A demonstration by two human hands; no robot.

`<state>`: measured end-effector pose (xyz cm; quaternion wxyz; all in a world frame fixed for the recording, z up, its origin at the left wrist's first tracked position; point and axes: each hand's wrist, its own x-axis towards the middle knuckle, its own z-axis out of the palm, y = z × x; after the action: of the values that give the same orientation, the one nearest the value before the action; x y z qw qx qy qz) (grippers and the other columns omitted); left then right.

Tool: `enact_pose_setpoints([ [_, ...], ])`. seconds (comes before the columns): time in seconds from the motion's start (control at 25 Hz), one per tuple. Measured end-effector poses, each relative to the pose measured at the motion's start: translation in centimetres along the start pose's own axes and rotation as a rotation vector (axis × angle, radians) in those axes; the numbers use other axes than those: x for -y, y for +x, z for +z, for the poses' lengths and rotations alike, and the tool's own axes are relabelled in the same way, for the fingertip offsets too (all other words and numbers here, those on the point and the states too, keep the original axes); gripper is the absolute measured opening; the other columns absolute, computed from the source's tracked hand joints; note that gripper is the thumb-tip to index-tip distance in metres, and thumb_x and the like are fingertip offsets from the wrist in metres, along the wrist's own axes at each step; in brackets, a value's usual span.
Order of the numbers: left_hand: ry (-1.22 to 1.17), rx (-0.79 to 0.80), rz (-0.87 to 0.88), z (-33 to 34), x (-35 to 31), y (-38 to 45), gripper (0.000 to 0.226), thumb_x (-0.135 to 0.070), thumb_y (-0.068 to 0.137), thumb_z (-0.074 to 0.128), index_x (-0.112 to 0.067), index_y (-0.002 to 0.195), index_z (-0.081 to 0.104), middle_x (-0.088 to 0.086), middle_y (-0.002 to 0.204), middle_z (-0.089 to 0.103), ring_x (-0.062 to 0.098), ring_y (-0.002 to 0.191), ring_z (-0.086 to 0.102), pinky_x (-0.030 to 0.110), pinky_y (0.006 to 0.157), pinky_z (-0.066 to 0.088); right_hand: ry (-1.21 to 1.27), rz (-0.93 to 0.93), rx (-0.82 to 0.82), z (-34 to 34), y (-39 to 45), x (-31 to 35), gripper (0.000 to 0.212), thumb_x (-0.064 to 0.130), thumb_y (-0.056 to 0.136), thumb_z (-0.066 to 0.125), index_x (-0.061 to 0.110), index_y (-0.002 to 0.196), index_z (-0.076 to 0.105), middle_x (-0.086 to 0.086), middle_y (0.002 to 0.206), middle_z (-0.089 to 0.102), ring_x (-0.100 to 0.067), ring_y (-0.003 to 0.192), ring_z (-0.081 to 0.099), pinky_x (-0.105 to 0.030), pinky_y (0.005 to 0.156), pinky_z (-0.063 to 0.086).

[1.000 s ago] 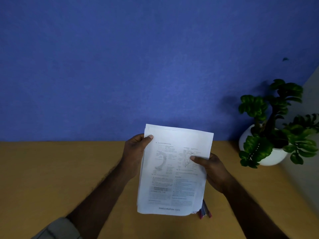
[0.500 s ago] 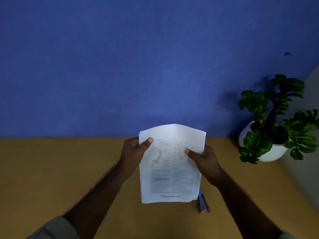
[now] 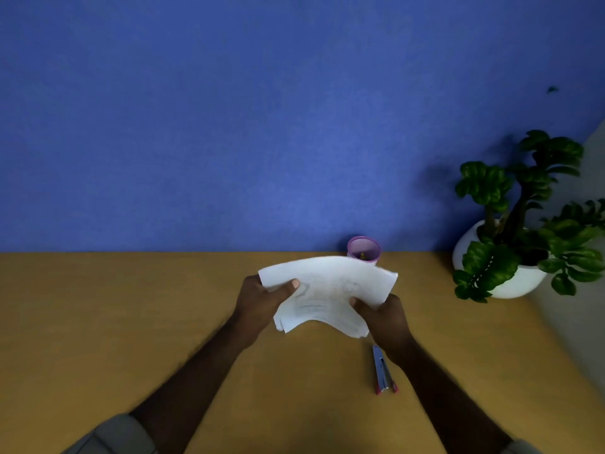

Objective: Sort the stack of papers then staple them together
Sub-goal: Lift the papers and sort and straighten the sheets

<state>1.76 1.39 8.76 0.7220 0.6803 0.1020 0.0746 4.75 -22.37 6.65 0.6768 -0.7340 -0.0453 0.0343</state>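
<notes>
Above desk [image 3: 131, 322] — papers [image 3: 327, 290]; both hands

We saw a bare wooden table [image 3: 131, 322] running up to a blue wall. On it lay a stapler [image 3: 383, 371], flat and pointing away from us, right of the middle, and at the far edge against the wall stood a small purple cup [image 3: 364, 250]. At the far right corner a white pot [image 3: 510, 280] with a green plant sat on the table, well apart from the stapler.
</notes>
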Motion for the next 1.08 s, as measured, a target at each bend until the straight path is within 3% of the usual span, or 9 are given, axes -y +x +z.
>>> enact_pose_setpoints([
  [0.12, -0.049, 0.005, 0.056, -0.1, 0.2, 0.0, 0.018, -0.017, 0.080, 0.085, -0.024, 0.096, 0.082, -0.002, 0.101, 0.081, 0.013, 0.094, 0.078, 0.027, 0.075, 0.063, 0.060, -0.005, -0.024, -0.1, 0.2, -0.1, 0.022, 0.009, 0.086, 0.072, 0.029, 0.095, 0.073, 0.009, 0.093, 0.078, -0.011, 0.089, 0.074, -0.026, 0.070, 0.061],
  [0.44, 0.157, -0.125, -0.009, 0.4, 0.9, 0.3, 0.009, -0.025, 0.085, 0.080, -0.029, 0.079, 0.075, -0.024, 0.071, 0.075, -0.007, 0.070, 0.072, 0.010, 0.055, 0.052, -0.082, 0.061, -0.032, 0.0, 0.2, -1.5, 0.018, 0.011, 0.082, 0.077, 0.027, 0.090, 0.073, 0.007, 0.088, 0.076, -0.017, 0.087, 0.074, -0.024, 0.067, 0.060],
  [0.52, 0.019, -0.184, -0.011, -0.4, -0.1, 1.0, 0.003, -0.026, 0.086, 0.079, -0.026, 0.084, 0.077, -0.019, 0.081, 0.079, -0.002, 0.076, 0.074, 0.012, 0.058, 0.054, -0.065, 0.023, -0.065, -0.7, 0.8, -0.8, 0.015, 0.020, 0.081, 0.079, 0.029, 0.092, 0.073, 0.003, 0.092, 0.077, -0.011, 0.083, 0.073, -0.022, 0.065, 0.058],
  [0.6, -0.167, -0.217, -0.006, -1.3, -1.3, 1.5, 0.018, -0.027, 0.087, 0.077, -0.020, 0.103, 0.077, -0.010, 0.104, 0.080, 0.007, 0.097, 0.075, 0.023, 0.075, 0.059, -0.061, 0.037, -0.132, -1.1, 1.2, -0.5, 0.031, 0.029, 0.081, 0.079, 0.021, 0.109, 0.071, -0.002, 0.106, 0.075, -0.017, 0.095, 0.070, -0.033, 0.079, 0.059],
  [0.68, -0.343, -0.204, 0.002, -1.9, -1.9, 1.6, 0.037, -0.030, 0.087, 0.074, -0.019, 0.122, 0.071, -0.003, 0.126, 0.074, 0.016, 0.116, 0.070, 0.037, 0.094, 0.057, 0.038, 0.230, -0.171, -0.8, 1.3, -0.6, 0.063, 0.039, 0.079, 0.078, 0.008, 0.129, 0.058, -0.006, 0.126, 0.065, -0.025, 0.113, 0.061, -0.044, 0.100, 0.049],
  [0.76, -0.474, -0.168, -0.001, -1.7, -1.8, 1.6, 0.040, -0.030, 0.089, 0.070, -0.026, 0.128, 0.067, -0.005, 0.134, 0.069, 0.019, 0.122, 0.067, 0.042, 0.099, 0.056, 0.367, 0.414, -0.001, -0.2, 1.0, -0.9, 0.076, 0.048, 0.080, 0.071, 0.001, 0.136, 0.049, -0.007, 0.128, 0.062, -0.028, 0.119, 0.056, -0.043, 0.103, 0.042],
  [0.88, -0.575, -0.176, -0.082, -0.7, -1.3, 1.2, 0.043, -0.025, 0.095, 0.067, -0.024, 0.137, 0.061, -0.003, 0.135, 0.069, 0.021, 0.119, 0.069, 0.044, 0.090, 0.061, 0.781, 0.380, 0.287, 0.8, 0.4, 0.2, 0.047, 0.033, 0.099, 0.052, 0.013, 0.141, 0.048, -0.014, 0.141, 0.056, -0.034, 0.131, 0.051, -0.056, 0.108, 0.038],
  [0.96, -0.602, -0.149, -0.109, -0.7, -0.6, 1.0, 0.041, -0.020, 0.097, 0.065, -0.020, 0.137, 0.060, -0.001, 0.131, 0.071, 0.021, 0.113, 0.072, 0.037, 0.078, 0.063, 0.741, 0.328, 0.244, 1.1, 0.9, 0.7, 0.036, 0.011, 0.096, 0.058, 0.012, 0.132, 0.059, -0.017, 0.135, 0.061, -0.035, 0.122, 0.060, -0.055, 0.096, 0.050],
  [1.08, -0.536, -0.075, -0.162, -1.9, 0.2, 1.0, 0.043, -0.007, 0.096, 0.062, -0.013, 0.138, 0.058, 0.006, 0.133, 0.070, 0.025, 0.119, 0.069, 0.038, 0.082, 0.064, 0.550, 0.275, 0.158, 0.3, 1.8, 1.2, 0.038, -0.004, 0.087, 0.064, 0.010, 0.122, 0.066, -0.016, 0.125, 0.068, -0.035, 0.110, 0.068, -0.046, 0.082, 0.059],
])
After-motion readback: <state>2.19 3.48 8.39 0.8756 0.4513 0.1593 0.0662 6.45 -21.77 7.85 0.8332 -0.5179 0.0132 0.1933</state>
